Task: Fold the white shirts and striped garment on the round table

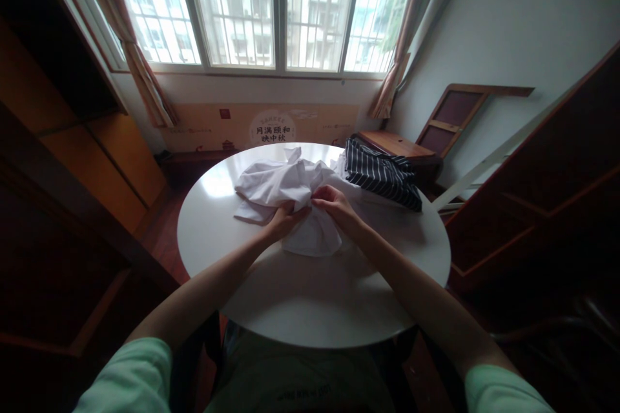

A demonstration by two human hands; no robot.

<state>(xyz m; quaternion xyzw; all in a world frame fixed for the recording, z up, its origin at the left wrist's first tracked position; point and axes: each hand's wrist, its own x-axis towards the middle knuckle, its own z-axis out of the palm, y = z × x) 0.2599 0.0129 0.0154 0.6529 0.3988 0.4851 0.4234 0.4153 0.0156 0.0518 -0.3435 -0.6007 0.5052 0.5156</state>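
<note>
A crumpled white garment (285, 190) lies in a heap on the round white table (310, 297), a bit beyond its middle. My left hand (285, 216) grips a bunch of the white cloth at the heap's near side. My right hand (336, 203) pinches the same cloth right beside it, the two hands almost touching. A dark garment with thin white stripes (382, 174) lies folded over at the table's far right edge, touching the white one.
Wooden cabinets stand close on the left (97, 161) and right (542, 193). A wooden chair or frame (436, 135) leans behind the table at the right. A barred window (271, 6) with curtains fills the far wall above a printed board (271, 126).
</note>
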